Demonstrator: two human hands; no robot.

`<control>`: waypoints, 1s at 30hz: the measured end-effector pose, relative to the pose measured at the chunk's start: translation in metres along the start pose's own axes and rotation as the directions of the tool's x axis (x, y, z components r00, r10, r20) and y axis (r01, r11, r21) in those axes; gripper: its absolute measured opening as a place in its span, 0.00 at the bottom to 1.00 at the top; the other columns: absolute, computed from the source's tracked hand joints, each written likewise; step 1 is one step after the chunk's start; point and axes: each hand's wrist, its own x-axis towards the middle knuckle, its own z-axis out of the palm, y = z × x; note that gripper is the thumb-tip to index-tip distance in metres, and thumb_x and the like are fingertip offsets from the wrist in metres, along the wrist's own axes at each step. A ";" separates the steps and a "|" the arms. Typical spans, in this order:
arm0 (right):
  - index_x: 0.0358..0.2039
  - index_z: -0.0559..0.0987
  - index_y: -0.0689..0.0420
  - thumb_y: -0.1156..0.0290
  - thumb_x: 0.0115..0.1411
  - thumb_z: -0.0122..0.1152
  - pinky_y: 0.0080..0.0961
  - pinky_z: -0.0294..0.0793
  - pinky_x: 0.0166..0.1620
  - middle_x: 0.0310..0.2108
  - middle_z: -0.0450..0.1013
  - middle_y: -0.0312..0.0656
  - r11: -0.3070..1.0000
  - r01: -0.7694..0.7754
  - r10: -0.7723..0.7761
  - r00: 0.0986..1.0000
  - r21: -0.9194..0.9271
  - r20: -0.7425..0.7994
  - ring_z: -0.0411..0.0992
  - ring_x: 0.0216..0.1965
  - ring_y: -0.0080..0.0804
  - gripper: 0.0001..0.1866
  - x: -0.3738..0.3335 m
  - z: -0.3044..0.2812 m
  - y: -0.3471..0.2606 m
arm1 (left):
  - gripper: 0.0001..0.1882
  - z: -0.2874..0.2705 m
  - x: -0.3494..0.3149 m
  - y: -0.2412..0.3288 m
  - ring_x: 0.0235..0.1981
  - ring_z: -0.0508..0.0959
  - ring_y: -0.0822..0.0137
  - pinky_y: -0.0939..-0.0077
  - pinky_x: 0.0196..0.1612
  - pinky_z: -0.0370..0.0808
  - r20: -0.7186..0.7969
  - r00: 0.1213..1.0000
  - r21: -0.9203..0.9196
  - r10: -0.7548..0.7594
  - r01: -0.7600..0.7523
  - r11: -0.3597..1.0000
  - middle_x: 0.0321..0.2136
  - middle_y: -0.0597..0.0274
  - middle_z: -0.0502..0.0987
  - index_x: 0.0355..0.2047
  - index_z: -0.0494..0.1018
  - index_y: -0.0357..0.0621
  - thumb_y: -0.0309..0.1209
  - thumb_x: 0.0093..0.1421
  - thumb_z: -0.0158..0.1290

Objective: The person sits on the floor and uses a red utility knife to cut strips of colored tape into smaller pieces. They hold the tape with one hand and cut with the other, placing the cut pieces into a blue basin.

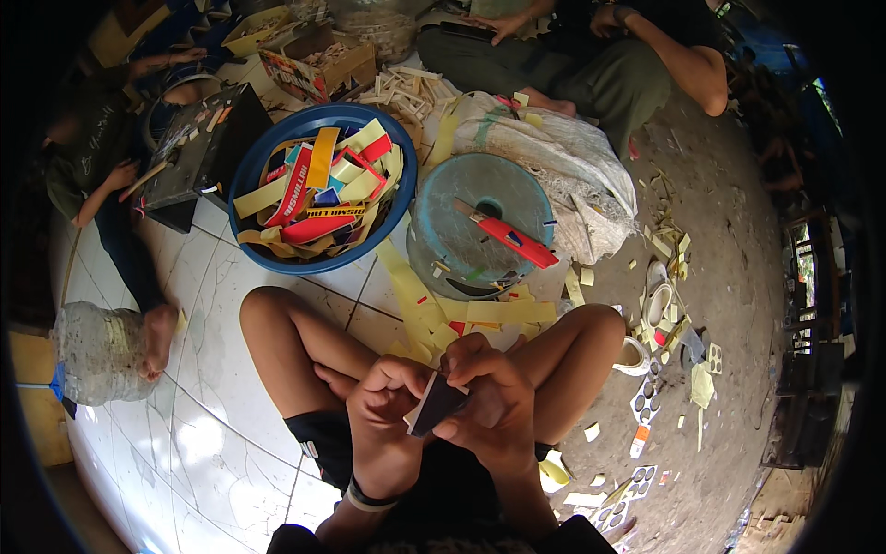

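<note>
Lower centre of frame: left hand (388, 406) and right hand (494, 402) meet over crossed legs, fingers of both curled tight around small dark card piece (436, 403), white edge showing; probably folded, view too small to tell. Above, centre: blue basin (254, 171) full of yellow and red strips. Right of it, upturned grey bucket (466, 235) carrying red utility knife (512, 238). Tiled floor (212, 369) at left.
</note>
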 end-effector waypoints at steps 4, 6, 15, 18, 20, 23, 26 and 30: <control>0.52 0.77 0.62 0.78 0.53 0.77 0.28 0.65 0.56 0.49 0.65 0.41 0.995 -0.024 0.027 0.999 0.094 -0.034 0.66 0.49 0.28 0.26 0.000 -0.005 -0.001 | 0.14 0.008 -0.002 0.005 0.37 0.79 0.76 0.81 0.42 0.74 -0.061 0.994 0.014 -0.089 0.090 0.996 0.36 0.65 0.79 0.37 0.68 0.43 0.16 0.59 0.61; 0.50 0.77 0.62 0.74 0.53 0.79 0.29 0.66 0.54 0.48 0.66 0.41 0.998 -0.020 0.024 0.998 0.057 -0.060 0.66 0.48 0.28 0.26 0.000 -0.007 0.000 | 0.14 0.012 -0.002 0.007 0.34 0.78 0.78 0.83 0.39 0.73 -0.078 0.991 0.050 -0.106 0.110 0.993 0.34 0.66 0.79 0.34 0.66 0.45 0.19 0.60 0.62; 0.46 0.80 0.60 0.76 0.46 0.84 0.24 0.65 0.48 0.43 0.64 0.39 0.959 0.143 -0.155 0.988 -0.247 -0.028 0.64 0.44 0.27 0.26 -0.005 0.004 0.004 | 0.13 0.004 -0.006 0.002 0.41 0.80 0.75 0.80 0.47 0.76 0.034 0.996 -0.048 -0.084 0.086 0.995 0.38 0.63 0.79 0.38 0.69 0.42 0.15 0.60 0.61; 0.46 0.81 0.60 0.76 0.45 0.85 0.23 0.66 0.48 0.44 0.63 0.40 0.944 0.194 -0.198 0.980 -0.269 0.012 0.64 0.44 0.27 0.27 -0.002 0.004 0.006 | 0.13 0.001 -0.007 0.002 0.39 0.80 0.76 0.80 0.45 0.77 0.016 0.994 -0.036 -0.111 0.111 0.993 0.38 0.63 0.79 0.37 0.68 0.42 0.15 0.60 0.61; 0.46 0.81 0.60 0.76 0.45 0.85 0.23 0.66 0.48 0.44 0.63 0.39 0.951 0.185 -0.190 0.982 -0.249 0.006 0.65 0.44 0.27 0.27 -0.001 0.005 0.006 | 0.13 0.000 -0.005 0.003 0.38 0.80 0.76 0.81 0.44 0.77 0.027 0.992 -0.101 -0.125 0.127 0.987 0.38 0.63 0.79 0.37 0.68 0.42 0.16 0.60 0.60; 0.46 0.82 0.61 0.76 0.46 0.84 0.23 0.66 0.49 0.44 0.65 0.40 0.981 0.145 -0.152 0.987 -0.126 -0.047 0.66 0.45 0.28 0.26 -0.003 0.006 0.004 | 0.13 0.002 -0.003 0.005 0.37 0.80 0.76 0.82 0.41 0.77 0.000 0.990 -0.126 -0.143 0.141 0.982 0.38 0.63 0.79 0.37 0.68 0.42 0.15 0.59 0.61; 0.46 0.82 0.62 0.78 0.48 0.82 0.25 0.67 0.50 0.44 0.67 0.42 0.993 0.110 -0.112 0.992 -0.033 -0.057 0.67 0.46 0.28 0.23 -0.002 0.000 0.005 | 0.14 0.001 -0.001 0.009 0.36 0.80 0.76 0.82 0.39 0.77 0.032 0.979 -0.251 -0.202 0.203 0.946 0.38 0.63 0.79 0.37 0.68 0.42 0.14 0.59 0.61; 0.46 0.83 0.63 0.80 0.52 0.78 0.27 0.69 0.51 0.46 0.69 0.44 0.975 0.187 -0.184 0.982 -0.123 0.030 0.69 0.46 0.29 0.20 0.000 -0.011 0.005 | 0.14 0.002 -0.002 0.011 0.36 0.80 0.75 0.81 0.38 0.77 0.028 0.980 -0.216 -0.196 0.197 0.956 0.39 0.61 0.79 0.37 0.68 0.42 0.15 0.58 0.61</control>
